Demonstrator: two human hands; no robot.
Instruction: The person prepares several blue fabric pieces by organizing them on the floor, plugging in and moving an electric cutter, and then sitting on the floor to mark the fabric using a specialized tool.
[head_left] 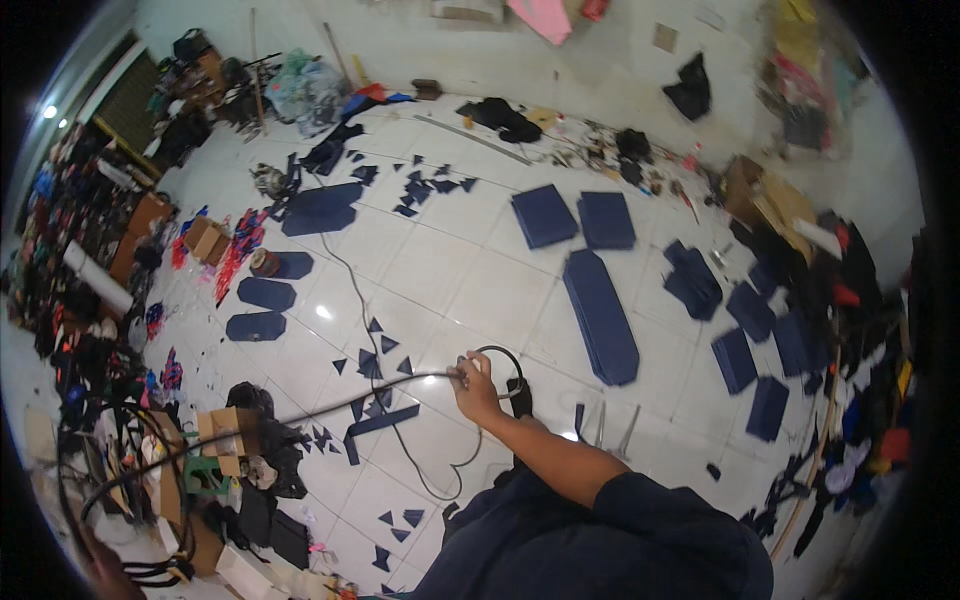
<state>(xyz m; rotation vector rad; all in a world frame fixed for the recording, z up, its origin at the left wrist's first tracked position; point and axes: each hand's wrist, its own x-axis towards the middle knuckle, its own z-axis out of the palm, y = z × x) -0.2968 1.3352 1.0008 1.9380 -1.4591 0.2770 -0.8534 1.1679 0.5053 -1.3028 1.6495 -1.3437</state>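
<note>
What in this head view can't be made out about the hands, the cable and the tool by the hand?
- Left hand: not in view; only one forearm shows, and which it is cannot be told.
- The hand: it grips the black cable, but its fingers are too small to tell apart.
- Cable's far end: lost in the clutter at lower left.
- Dark tool beside the hand: partly hidden behind it, kind unclear.
</note>
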